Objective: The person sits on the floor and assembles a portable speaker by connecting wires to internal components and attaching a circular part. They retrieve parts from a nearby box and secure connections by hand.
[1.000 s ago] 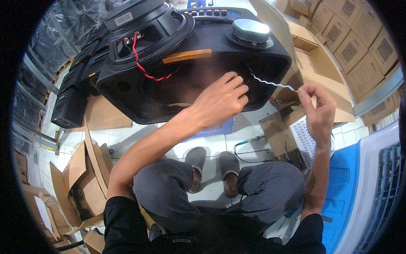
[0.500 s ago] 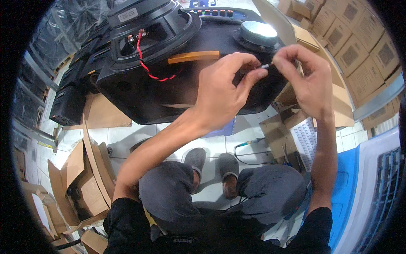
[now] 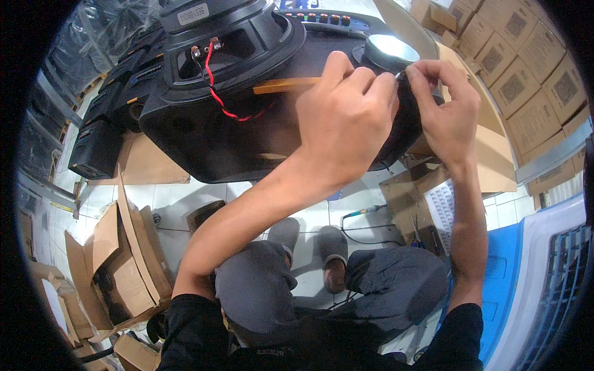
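In front of me lies a black speaker cabinet (image 3: 216,148). A large woofer (image 3: 241,68) rests magnet-up on it, with a twisted red and black wire (image 3: 213,93) running from its terminals. My left hand (image 3: 349,120) is closed, knuckles up, its fingertips pinched on a small pale cylindrical piece (image 3: 398,75), mostly hidden now. My right hand (image 3: 448,108) pinches close beside it, thumb and forefinger together; what they grip is too small to make out. Just beyond the fingers sits a round driver with a shiny metal back (image 3: 393,49). An orange strip (image 3: 284,85) lies left of my left hand.
An open cardboard box (image 3: 133,272) stands on the tiled floor at left. A teal-handled tool with a cable (image 3: 364,211) and pliers (image 3: 417,232) lie below the cabinet. Stacked cartons (image 3: 526,80) fill the far right, with a blue plastic surface (image 3: 498,272) nearer.
My left hand has turned knuckles up and moved slightly right, covering most of the pale piece. My right hand has shifted a little left. The whole view has shifted slightly.
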`<state>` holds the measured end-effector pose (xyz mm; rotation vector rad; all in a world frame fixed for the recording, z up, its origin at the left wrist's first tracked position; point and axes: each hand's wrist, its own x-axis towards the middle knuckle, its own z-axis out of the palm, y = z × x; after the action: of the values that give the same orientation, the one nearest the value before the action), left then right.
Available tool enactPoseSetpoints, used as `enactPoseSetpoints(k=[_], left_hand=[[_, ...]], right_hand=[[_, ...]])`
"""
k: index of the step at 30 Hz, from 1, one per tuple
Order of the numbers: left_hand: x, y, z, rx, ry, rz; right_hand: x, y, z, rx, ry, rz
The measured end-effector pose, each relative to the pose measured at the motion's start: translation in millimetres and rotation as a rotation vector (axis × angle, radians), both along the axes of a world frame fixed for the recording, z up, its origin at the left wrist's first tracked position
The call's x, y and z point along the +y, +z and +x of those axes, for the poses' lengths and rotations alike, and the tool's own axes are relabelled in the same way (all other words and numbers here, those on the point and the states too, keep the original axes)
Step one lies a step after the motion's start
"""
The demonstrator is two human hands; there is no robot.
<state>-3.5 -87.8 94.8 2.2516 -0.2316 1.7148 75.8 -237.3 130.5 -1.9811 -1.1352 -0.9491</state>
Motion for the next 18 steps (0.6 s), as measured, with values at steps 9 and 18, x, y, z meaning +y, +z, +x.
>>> enactPoseSetpoints(k=[9,18], left_hand=[[0.4,-3.4,6.3,-0.087,0.054,0.134],[2.1,-8.4,6.4,-0.085,0.046,0.123]], right_hand=[[1.2,-6.1,-4.8,0.138,0.003,0.093],[-4.2,-9.9,-4.9,0.076,-0.019,0.052]])
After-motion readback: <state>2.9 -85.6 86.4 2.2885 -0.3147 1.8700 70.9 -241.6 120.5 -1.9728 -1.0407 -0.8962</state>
